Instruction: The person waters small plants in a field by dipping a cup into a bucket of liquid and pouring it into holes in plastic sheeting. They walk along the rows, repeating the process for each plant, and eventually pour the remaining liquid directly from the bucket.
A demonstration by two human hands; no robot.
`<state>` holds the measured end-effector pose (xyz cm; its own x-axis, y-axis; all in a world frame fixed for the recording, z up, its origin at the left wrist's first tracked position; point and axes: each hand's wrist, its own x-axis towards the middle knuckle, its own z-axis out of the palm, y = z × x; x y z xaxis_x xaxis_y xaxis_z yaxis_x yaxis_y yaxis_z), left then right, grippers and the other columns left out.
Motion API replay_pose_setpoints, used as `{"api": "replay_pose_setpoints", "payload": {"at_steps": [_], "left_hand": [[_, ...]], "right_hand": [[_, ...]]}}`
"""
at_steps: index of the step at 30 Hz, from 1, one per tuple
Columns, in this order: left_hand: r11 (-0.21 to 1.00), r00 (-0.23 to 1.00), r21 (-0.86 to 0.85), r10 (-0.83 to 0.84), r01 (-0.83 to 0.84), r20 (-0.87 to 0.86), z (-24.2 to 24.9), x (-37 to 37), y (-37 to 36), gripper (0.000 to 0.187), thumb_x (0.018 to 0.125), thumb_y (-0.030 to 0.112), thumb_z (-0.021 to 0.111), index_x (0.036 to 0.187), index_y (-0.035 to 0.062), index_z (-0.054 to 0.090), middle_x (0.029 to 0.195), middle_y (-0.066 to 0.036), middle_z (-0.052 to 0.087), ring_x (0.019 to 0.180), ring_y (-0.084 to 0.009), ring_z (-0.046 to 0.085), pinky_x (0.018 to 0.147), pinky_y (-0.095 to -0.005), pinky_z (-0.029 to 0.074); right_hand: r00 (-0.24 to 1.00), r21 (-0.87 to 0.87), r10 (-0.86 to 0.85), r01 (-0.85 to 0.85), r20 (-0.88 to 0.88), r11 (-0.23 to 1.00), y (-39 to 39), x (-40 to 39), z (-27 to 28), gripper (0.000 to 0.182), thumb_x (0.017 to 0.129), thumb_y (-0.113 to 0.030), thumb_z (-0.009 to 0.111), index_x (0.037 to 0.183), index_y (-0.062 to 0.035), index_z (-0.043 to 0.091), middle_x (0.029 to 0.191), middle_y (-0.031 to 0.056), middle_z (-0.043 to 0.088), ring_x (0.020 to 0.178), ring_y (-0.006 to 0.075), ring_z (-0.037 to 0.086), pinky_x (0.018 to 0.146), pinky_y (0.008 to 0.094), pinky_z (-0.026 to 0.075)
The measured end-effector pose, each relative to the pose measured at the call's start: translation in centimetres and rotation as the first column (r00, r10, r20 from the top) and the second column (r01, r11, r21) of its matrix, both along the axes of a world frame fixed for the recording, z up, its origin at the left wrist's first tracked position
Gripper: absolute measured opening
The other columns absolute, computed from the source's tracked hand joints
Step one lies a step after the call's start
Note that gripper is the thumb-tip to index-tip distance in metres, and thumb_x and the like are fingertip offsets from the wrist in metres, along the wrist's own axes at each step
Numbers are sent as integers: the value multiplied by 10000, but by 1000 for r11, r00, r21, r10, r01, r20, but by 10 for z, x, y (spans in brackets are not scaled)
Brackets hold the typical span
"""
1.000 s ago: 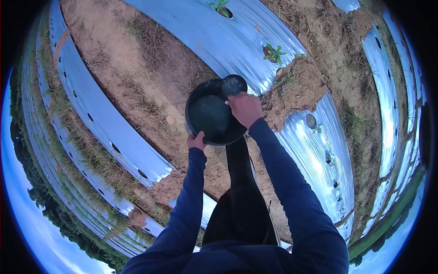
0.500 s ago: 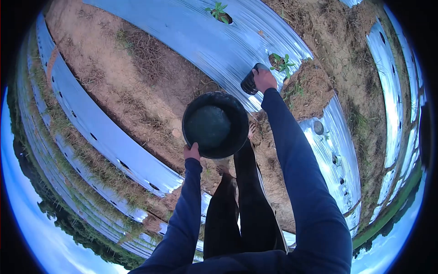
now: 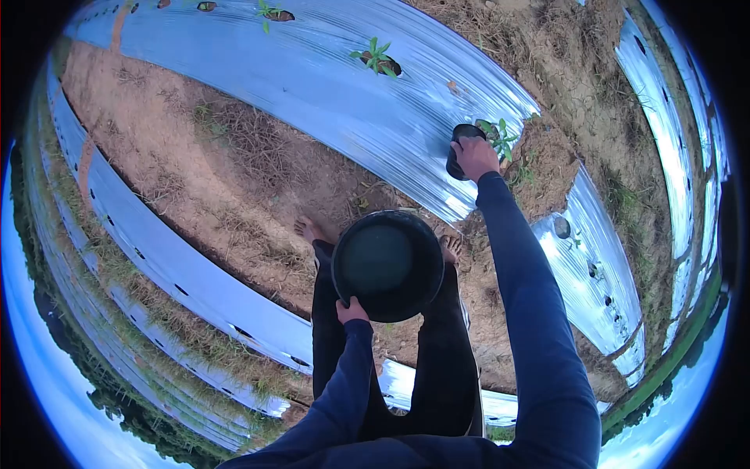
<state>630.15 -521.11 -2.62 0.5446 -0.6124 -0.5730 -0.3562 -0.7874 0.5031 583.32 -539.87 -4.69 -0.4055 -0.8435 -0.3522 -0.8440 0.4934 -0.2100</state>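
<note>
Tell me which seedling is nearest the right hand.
The seedling right beside the dark cup in the right hand; every other visible seedling stands clearly farther off.

Head camera: worn on the person's head, single wide circular view
Facing: forward, steeply down
Near, mid-frame: round black bucket point(image 3: 428, 270)
Far, lower-left edge: pale blue cloudy sky point(image 3: 84, 422)

Silvery plastic film point(image 3: 312, 102) across the far bed, glossy and finely wrinkled, gleaming towards its right end! Left and nearer, the soil point(image 3: 172, 117) is rough and matt. Here's the bucket point(image 3: 428, 273), smooth, dark, plastic-looking; farther right, the cup point(image 3: 454, 164) looks plastic too. Nearest, sleeves point(image 3: 533, 262) and trousers point(image 3: 445, 359), both matt cloth.
</note>
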Motion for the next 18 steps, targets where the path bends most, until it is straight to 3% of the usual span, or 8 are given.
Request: {"api": "replay_pose_setpoints", "payload": {"at_steps": [1,2,5,6,13,15,18], "left_hand": [[1000,999,-21,21,-22,-37,3,2,0,214,799,109,612,926,-60,577,877,-186,665,818,-298,634,774,-387,480],[999,1000,21,-29,29,-2,7,10,2,211,802,100,619,929,-63,573,881,-185,664,823,-297,635,784,-384,479],[990,999,137,-22,28,-46,21,13,-12,234,808,98,629,963,-67,569,900,-186,668,824,-297,633,794,-376,477],[993,998,108,-56,57,-8,17,12,-12,226,814,95,638,964,-54,558,893,-174,660,820,-273,623,786,-377,472],[956,925,280,25,89,-379,27,2,-14,286,777,87,716,979,7,529,908,-94,626,835,-200,590,788,-359,468],[932,905,290,-81,218,-418,41,-23,-42,329,746,83,748,987,12,535,919,-92,629,841,-190,591,788,-358,475],[965,869,205,-42,164,-494,54,-36,-76,348,735,54,753,1004,7,536,954,-92,636,840,-184,598,788,-331,481]], "right_hand": [[993,-24,100,-102,-68,994,-10,7,7,349,932,-401,544,904,-85,690,892,137,692,838,333,672,756,461,540],[992,36,67,-64,-108,997,-21,13,12,316,918,-380,564,882,-95,695,862,113,682,830,294,663,725,447,541],[959,-44,233,-243,-163,969,-56,15,-6,353,905,-405,576,833,-84,703,852,131,670,778,307,662,711,440,539],[956,4,225,-228,-189,974,-71,18,-5,377,899,-425,581,820,-78,707,824,141,666,752,308,665,701,439,541],[942,238,289,-246,-170,940,-150,39,17,348,883,-418,601,852,-96,729,817,113,697,800,299,694,701,436,555],[936,255,294,-241,-192,936,-163,45,27,341,873,-417,613,840,-100,731,812,106,705,796,298,697,704,428,555],[934,271,301,-245,-190,931,-173,48,39,353,873,-431,615,836,-99,730,812,109,701,795,300,694,705,425,554]]}}
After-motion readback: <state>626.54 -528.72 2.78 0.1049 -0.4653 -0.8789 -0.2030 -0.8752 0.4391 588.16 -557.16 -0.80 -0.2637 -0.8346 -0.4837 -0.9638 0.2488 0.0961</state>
